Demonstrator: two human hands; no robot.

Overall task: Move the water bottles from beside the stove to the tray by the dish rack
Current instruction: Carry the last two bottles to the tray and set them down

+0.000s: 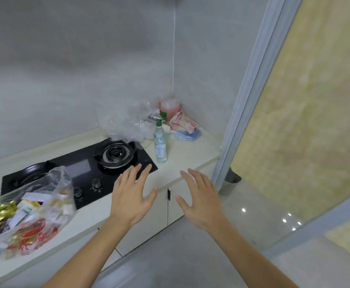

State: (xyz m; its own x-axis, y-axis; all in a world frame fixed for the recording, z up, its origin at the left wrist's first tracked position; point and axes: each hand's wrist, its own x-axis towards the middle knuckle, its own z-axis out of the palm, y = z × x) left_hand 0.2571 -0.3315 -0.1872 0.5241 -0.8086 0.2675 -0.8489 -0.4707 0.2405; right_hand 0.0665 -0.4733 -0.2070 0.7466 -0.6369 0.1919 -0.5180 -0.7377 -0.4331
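i see one clear water bottle (pixel 160 146) upright on the table (pixel 186 159), just right of the black stove (pixel 80 173). a second bottle with a green cap (pixel 163 115) stands behind it, mostly hidden. both are untouched. left hand (pixel 133 198) hovers over the stove's front right corner, fingers straight and spread, holding nothing. right hand (pixel 201 199) hovers at the table edge, also spread and empty. both hands are short of the bottles. behind the bottles: a crumpled clear plastic bag (pixel 128 121), a pink jar (pixel 169 107), a pink cloth (pixel 183 123), something blue (pixel 187 135). a bag of snack packets (pixel 30 215) sits at the table's left front.
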